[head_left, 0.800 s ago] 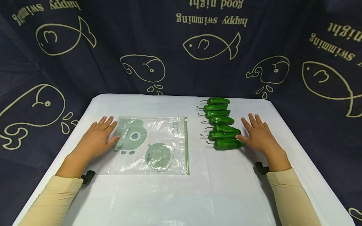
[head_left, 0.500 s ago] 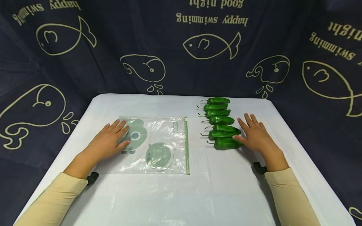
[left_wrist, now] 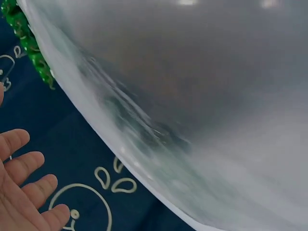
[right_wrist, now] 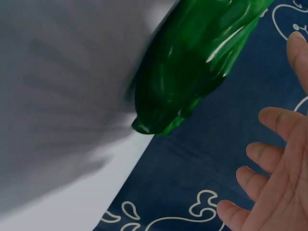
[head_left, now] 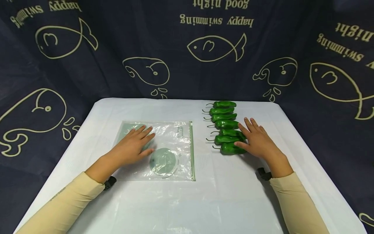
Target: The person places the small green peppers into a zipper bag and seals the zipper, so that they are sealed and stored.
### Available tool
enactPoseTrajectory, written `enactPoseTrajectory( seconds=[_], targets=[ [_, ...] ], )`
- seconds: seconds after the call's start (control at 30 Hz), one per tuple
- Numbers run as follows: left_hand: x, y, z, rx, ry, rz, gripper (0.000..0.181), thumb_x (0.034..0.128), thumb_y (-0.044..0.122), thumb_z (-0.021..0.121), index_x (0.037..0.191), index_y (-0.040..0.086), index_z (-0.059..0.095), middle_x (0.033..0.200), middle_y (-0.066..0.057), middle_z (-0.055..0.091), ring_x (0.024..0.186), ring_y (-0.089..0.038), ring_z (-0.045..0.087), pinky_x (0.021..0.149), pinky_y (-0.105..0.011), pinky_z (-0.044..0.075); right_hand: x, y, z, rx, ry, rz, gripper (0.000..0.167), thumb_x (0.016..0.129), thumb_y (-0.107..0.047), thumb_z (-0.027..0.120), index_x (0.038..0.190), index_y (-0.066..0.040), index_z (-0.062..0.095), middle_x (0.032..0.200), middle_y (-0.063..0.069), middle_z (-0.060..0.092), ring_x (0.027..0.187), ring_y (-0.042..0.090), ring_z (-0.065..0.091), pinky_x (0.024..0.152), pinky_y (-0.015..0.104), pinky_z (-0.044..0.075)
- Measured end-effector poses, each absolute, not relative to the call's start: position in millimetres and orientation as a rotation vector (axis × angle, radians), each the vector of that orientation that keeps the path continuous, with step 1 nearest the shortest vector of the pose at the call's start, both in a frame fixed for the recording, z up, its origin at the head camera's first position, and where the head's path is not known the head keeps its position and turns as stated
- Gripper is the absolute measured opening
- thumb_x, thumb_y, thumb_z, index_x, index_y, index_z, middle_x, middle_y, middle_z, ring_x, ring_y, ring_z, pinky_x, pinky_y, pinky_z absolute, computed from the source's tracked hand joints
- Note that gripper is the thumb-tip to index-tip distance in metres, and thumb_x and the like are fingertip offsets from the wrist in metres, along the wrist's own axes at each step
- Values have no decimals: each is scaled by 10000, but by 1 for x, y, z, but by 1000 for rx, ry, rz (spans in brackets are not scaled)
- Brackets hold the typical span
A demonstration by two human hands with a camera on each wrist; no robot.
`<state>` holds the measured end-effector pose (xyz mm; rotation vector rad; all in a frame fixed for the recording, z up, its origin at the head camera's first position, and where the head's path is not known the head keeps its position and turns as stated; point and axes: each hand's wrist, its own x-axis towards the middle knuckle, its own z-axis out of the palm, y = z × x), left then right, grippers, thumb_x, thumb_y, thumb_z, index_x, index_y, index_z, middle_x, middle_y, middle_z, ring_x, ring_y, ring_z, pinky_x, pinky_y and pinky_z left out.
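"Where's the bag?"

"The clear zip bag (head_left: 169, 139) lies flat on the left half of the table, its green strip (head_left: 192, 151) facing the seven green peppers (head_left: 225, 124)."

"Why that way round?"

"My guess: it turns the mouth toward them. The peppers lie side by side in a column, stems toward the bag, perhaps so each can be taken singly."

"And the hands?"

"The left hand (head_left: 132, 148) is over the bag, fingers straight and spread, gripping nothing. The right hand (head_left: 256, 139) is just as wide, over the tips of the nearer peppers. The right wrist view shows its palm apart from a pepper; whether the left touches plastic, I can't tell."

"Any writing?"

"Small lettering by the bag's strip, too faint to read, and a printed round green figure (head_left: 163, 161). Beyond the white table (head_left: 163, 208), the dark cloth (head_left: 178, 81) says 'happy swimming' and 'good night', upside down, among outlined fish and whales. I see no brand I can read."
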<state>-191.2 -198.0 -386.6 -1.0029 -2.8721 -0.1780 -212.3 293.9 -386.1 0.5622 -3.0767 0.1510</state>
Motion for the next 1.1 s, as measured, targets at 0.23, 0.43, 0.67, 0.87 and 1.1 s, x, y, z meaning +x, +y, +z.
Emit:
enactPoseTrajectory(
  seconds=[0.23, 0.43, 0.67, 0.87, 1.1],
  targets=[
    [-194, -180, -395, -1074, -2840, -184, 650, 977, 449, 577, 1471, 40, 464, 1545, -196, 355, 1428, -423, 277, 1121, -600, 276, -211, 287, -390, 600, -3058, 171, 872, 939, -589, 559, 1564, -52, 274, 1619, 235, 103, 1485, 413, 8, 1125, 679, 117],
    [-196, -162, -401, -1163, -2842, -210, 653, 976, 438, 584, 1467, 25, 464, 1528, -209, 377, 1408, -425, 319, 1130, -542, 302, -210, 281, -390, 622, -3047, 192, 883, 927, -607, 563, 1561, -60, 287, 1624, 220, 105, 1488, 401, 15, 1128, 672, 124],
    [-192, -129, -401, -1281, -2894, -356, 654, 995, 445, 549, 1499, 48, 424, 1543, -187, 360, 1412, -388, 329, 1122, -514, 330, -209, 272, -389, 663, -3042, 164, 868, 919, -592, 588, 1557, -74, 308, 1625, 205, 124, 1489, 397, 39, 1132, 663, 138],
    [-191, -106, -403, -1321, -2926, -355, 653, 987, 450, 558, 1509, 83, 419, 1542, -163, 368, 1409, -349, 342, 1112, -502, 349, -209, 263, -391, 743, -3013, 171, 860, 911, -591, 602, 1551, -86, 329, 1629, 187, 121, 1488, 398, 57, 1127, 663, 160],
    [-190, -88, -407, -1354, -2947, -355, 651, 983, 479, 548, 1510, 118, 423, 1545, -136, 368, 1402, -323, 349, 1085, -489, 385, -211, 252, -393, 778, -3007, 151, 849, 908, -575, 621, 1554, -105, 331, 1628, 190, 124, 1489, 390, 63, 1137, 645, 163]
  ],
)
